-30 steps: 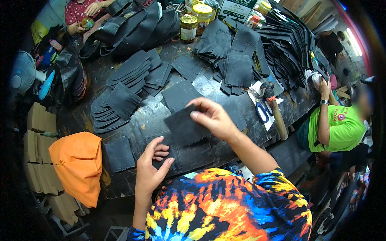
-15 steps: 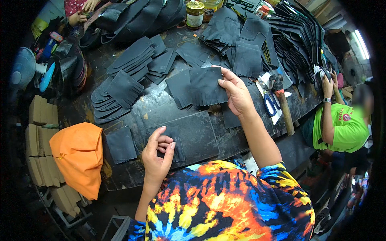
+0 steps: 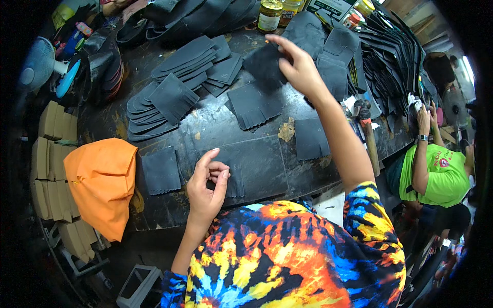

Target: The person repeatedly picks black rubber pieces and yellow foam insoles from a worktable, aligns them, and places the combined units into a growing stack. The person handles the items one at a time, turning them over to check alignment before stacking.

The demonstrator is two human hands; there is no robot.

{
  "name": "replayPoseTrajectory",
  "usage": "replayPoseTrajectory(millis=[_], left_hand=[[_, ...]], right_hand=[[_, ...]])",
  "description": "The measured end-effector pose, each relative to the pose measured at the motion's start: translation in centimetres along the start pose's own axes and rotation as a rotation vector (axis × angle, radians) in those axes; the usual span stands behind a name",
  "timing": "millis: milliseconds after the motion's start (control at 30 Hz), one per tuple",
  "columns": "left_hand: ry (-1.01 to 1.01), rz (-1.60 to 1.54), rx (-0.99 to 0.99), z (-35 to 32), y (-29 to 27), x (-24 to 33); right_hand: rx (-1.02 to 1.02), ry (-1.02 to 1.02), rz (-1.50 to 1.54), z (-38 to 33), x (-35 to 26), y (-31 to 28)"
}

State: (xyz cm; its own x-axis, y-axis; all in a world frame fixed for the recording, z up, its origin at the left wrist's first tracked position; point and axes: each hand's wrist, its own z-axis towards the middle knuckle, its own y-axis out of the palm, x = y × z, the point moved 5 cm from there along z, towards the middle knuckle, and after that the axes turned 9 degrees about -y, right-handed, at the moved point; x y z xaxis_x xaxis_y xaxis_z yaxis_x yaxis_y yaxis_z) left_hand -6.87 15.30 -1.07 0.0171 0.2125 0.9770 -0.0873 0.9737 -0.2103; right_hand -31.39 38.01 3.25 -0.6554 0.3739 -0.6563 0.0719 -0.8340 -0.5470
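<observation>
Holds left hand [image 3: 206,187] half-curled, empty, beside black patch [image 3: 236,183]; extends part-open right hand [image 3: 299,65] at blurred black sheet [image 3: 263,66], with grip indeterminable.

Free gap between stack [image 3: 146,115] and scalloped pieces [image 3: 254,106]

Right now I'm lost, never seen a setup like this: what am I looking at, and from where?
There's no machine, just a person working bare-handed. The camera sits on that person's head, looking down; its wide lens bends straight edges. On the dark table lie stacks of flat black pieces, with a hammer and jars. The right hand seems to hold a blurred dark piece. The left hand is loosely curled near the front edge; I can't tell whether it holds anything. The green shirt at right belongs to another person.
</observation>
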Motion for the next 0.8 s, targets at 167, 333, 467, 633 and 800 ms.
replayPoseTrajectory(millis=[167, 333, 467, 633, 800], left_hand=[[-0.007, -0.160, 0.132, -0.3, -0.7, -0.1], [-0.005, -0.122, 0.348, -0.8, -4.1, 0.3], [-0.107, -0.019, 0.319, 0.3, -6.2, 0.0], [-0.250, 0.014, 0.155, 1.0, -4.9, -0.6], [-0.232, 0.055, 0.169, 1.0, -4.4, -0.2]], right_hand=[[-0.073, -0.068, -0.618, 2.8, 0.9, 1.9], [-0.031, -0.336, -0.387, -1.0, -6.0, 2.2], [-0.424, -0.116, 0.021, -6.5, -10.5, 5.4], [-0.495, -0.150, -0.133, -9.7, -13.4, 8.0], [-0.455, -0.089, -0.026, -9.8, -13.7, 8.6]])
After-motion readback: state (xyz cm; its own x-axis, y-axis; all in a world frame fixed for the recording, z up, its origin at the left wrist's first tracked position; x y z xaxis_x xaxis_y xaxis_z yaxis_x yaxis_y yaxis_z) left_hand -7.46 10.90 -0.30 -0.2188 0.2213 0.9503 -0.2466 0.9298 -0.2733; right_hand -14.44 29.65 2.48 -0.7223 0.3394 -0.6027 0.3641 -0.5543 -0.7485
